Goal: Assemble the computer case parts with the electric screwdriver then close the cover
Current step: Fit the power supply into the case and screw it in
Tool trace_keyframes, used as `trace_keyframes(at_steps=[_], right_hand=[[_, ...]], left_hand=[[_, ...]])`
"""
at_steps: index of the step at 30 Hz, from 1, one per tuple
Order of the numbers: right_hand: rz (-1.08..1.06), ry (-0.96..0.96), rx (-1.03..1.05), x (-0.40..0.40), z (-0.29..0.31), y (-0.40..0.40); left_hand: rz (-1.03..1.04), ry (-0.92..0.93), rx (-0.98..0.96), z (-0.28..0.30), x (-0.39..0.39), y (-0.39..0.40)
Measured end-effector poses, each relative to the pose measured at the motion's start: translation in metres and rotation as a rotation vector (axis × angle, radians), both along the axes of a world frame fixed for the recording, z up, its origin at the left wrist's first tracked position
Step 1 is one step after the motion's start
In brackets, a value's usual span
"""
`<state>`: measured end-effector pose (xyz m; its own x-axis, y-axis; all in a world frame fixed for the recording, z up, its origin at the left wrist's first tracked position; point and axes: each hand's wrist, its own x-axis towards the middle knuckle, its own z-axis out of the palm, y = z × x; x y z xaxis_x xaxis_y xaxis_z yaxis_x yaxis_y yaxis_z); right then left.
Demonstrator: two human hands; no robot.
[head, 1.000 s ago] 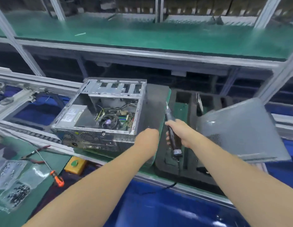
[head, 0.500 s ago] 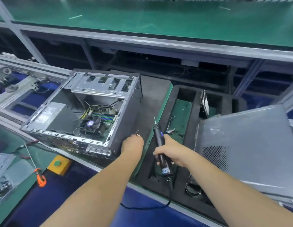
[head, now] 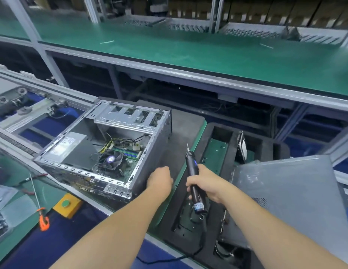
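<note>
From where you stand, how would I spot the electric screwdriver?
Find the open computer case on the bench. Just right of it, the right hand grips the screwdriver: a slim black stick, tip up, cord trailing below.

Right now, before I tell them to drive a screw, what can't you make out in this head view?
- Left hand: its palm side faces away, so whether it holds a screw is hidden.
- Electric screwdriver: the bit is too small to tell whether it is loaded.
- Computer case: screw holes on its right wall are too dark to see.
- Cover: cut off by the right edge.
</note>
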<state>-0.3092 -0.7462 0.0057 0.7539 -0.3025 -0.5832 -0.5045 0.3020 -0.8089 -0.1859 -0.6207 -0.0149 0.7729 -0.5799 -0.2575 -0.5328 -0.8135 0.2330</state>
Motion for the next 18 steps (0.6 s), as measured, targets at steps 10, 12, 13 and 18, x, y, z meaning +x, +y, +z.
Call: trace_keyframes(at_steps=[10, 12, 13, 18], right_hand=[[0.22, -0.228, -0.083, 0.055, 0.119, 0.024], [0.277, -0.265, -0.098, 0.064, 0.137, 0.041], [0.295, -0.279, -0.105, 0.069, 0.143, 0.05], [0.291, -0.316, -0.166, 0.092, 0.16, 0.099]], left_hand=[[0.484, 0.466, -1.127, 0.179, 0.091, 0.012], [0.481, 0.497, -1.173, 0.198, 0.11, 0.037], [0.46, 0.517, -1.18, 0.204, 0.117, 0.05], [0.384, 0.603, -1.222, 0.219, 0.145, 0.116]])
